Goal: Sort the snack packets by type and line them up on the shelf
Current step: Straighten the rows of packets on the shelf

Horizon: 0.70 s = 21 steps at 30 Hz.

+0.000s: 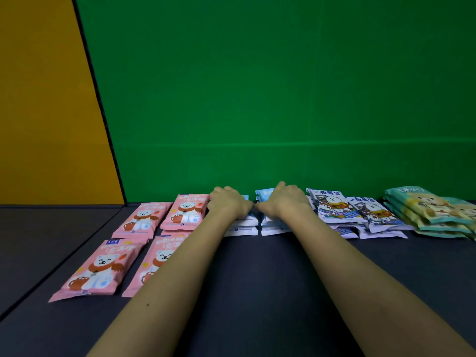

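Observation:
Several pink bear packets [96, 270] lie at the left of the dark shelf [257, 279], in two rows. At the back centre are two piles of light blue packets [264, 195], mostly hidden under my hands. My left hand [228, 203] rests palm down on the left pile [243, 229], and my right hand [284, 200] does the same on the right pile [273, 229]. White-and-blue cartoon packets [332, 206] sit to the right of them. Teal packets [425, 204] are stacked at the far right.
A green wall [257, 99] stands right behind the packets. An orange panel [46, 112] closes the left side. A seam in the shelf [51, 269] runs diagonally at the left. Bare dark surface lies in front of the piles between my forearms.

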### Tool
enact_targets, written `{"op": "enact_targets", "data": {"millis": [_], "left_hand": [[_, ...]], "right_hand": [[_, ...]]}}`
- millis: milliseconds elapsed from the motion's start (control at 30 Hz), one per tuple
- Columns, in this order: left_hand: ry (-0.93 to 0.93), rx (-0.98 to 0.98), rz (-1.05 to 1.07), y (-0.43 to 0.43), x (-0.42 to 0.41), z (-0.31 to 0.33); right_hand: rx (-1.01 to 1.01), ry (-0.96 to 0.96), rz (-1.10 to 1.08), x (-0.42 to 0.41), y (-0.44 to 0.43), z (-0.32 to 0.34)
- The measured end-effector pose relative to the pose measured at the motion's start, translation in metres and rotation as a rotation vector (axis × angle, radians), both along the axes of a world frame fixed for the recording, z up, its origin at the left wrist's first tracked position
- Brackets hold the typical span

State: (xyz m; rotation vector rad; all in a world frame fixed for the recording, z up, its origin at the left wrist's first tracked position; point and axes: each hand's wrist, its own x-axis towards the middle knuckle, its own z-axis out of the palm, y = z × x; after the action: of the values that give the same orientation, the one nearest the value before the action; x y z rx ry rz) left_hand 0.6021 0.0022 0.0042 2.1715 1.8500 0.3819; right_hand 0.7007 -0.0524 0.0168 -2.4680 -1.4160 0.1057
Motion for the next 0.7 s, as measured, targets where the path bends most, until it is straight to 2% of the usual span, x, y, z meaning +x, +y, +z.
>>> {"op": "enact_targets", "data": {"millis": [133, 300, 567, 700], "left_hand": [[0.038, 0.039, -0.004, -0.002, 0.004, -0.002], [0.101, -0.014, -0.004, -0.003, 0.002, -0.001], [-0.039, 0.087, -0.032, -0.018, -0.011, 0.022], [0.047, 0.127, -0.087, -0.049, -0.036, 0.036]], "right_hand": [[0.027, 0.007, -0.006, 0.000, -0.001, -0.003], [0.045, -0.003, -0.012, 0.002, -0.003, -0.004], [0.101, -0.017, 0.040, 0.006, -0.024, 0.018], [0.025, -0.063, 0.098, 0.002, -0.063, 0.029]]}}
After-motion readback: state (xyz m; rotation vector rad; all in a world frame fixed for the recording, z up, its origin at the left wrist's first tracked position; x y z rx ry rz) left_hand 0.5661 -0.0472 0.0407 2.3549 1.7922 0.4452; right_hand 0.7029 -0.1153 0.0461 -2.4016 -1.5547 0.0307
